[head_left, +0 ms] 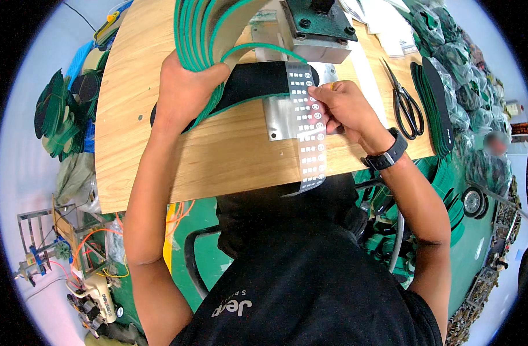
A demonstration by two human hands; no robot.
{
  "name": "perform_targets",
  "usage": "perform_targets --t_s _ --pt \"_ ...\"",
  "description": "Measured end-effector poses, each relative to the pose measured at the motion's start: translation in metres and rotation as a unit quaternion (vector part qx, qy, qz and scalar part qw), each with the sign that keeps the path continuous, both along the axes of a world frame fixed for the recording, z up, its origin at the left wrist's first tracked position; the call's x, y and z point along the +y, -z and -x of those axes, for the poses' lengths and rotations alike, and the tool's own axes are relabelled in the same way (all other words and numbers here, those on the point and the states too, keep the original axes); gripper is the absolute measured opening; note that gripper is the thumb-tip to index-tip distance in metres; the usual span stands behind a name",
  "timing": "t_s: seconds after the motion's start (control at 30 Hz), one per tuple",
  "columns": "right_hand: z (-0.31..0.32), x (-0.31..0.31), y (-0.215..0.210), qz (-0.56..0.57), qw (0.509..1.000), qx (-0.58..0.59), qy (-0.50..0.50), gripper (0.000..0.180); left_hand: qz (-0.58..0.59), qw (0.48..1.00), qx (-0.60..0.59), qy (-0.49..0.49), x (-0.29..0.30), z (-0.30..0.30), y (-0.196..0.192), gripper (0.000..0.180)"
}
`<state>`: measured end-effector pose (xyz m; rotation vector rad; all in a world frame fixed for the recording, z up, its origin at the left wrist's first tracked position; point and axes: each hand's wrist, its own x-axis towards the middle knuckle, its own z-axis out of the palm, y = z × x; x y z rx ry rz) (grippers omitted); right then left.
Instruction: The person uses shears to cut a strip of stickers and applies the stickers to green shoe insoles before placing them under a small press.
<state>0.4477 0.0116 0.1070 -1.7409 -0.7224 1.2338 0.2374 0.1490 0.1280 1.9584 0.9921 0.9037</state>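
My left hand [186, 89] is closed around a bent stack of green-edged insoles [201, 34], whose pale undersides curl up and away. One black insole [255, 79] from the bunch lies flat, with its end toward the metal press [317, 36]. Across that end runs a clear label strip [311, 151] with rows of white print, which hangs down past the table's near edge. My right hand [346, 108] pinches the strip's right edge between thumb and fingers, beside the insole. Partly beneath the insole and strip is a metal plate [281, 122].
Black scissors [407, 108] lie right of my right hand, beside a stack of black and green insoles [432, 109] at the wooden table's [134, 167] edge. White papers [385, 29] sit at the back right. Bagged insoles [451, 69] are piled beyond the table.
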Motion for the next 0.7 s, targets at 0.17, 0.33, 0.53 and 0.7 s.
perform_targets --t_s 0.17,0.33,0.53,0.7 --pt "-0.002 0.001 0.001 0.008 1.000 -0.020 -0.008 0.029 -0.028 0.999 -0.024 0.023 0.001 -0.002 0.003 0.022" --pt "-0.001 0.003 0.000 0.018 1.000 -0.003 -0.001 0.030 -0.015 1.000 -0.001 0.007 -0.002 -0.002 0.004 0.022" --pt "0.002 0.001 0.000 0.015 1.000 0.002 0.008 0.032 -0.041 0.999 0.004 0.003 -0.007 -0.010 0.009 0.031" --pt "0.008 -0.002 -0.005 0.016 0.999 0.019 0.031 0.033 -0.121 0.983 0.132 0.048 -0.009 -0.012 0.012 0.056"
